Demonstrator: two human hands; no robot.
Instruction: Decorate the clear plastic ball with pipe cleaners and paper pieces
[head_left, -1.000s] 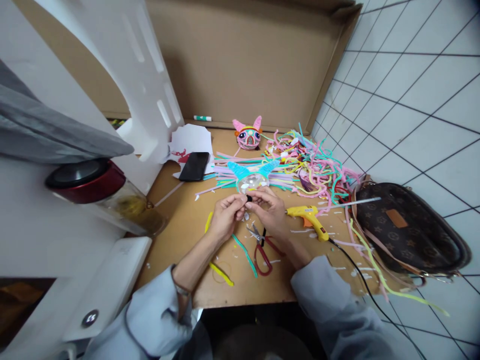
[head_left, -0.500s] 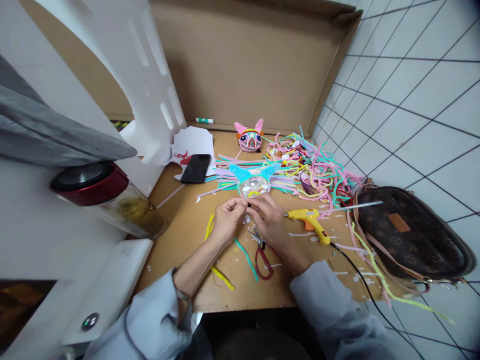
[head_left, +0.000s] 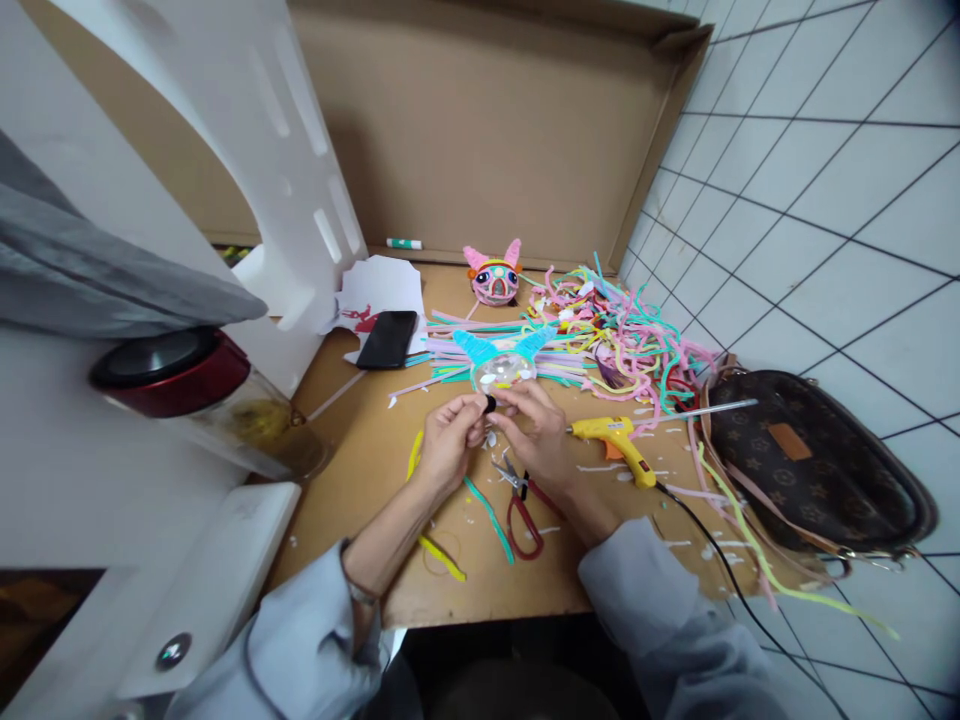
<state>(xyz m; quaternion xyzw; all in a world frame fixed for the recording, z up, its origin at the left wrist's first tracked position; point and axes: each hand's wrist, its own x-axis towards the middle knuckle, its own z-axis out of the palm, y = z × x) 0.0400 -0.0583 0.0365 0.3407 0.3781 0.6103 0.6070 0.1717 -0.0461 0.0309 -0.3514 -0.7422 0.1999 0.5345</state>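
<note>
My left hand (head_left: 450,440) pinches a small round black piece (head_left: 490,403) between thumb and fingertips. Close by on the right, my right hand (head_left: 541,428) has its thumb and forefinger curled and apart, beside that piece; whether it touches it I cannot tell. Just beyond the fingers lies a clear round form with blue fuzzy ears (head_left: 506,368), partly hidden by my hands. Red-handled scissors (head_left: 526,525) rest below my right hand. A teal pipe cleaner (head_left: 491,518) and a yellow pipe cleaner (head_left: 442,557) lie near my left wrist.
A yellow glue gun (head_left: 616,445) with a black cord lies to the right, near a brown handbag (head_left: 817,460). Behind are a pink-eared animal head (head_left: 495,283) and tangled pipe cleaners (head_left: 630,340). A phone (head_left: 387,340) and a glass bottle (head_left: 255,420) stand left.
My fingers have parted slightly, so more of the black piece shows in my left hand. The view has shifted a little; the things on the table stay put.
</note>
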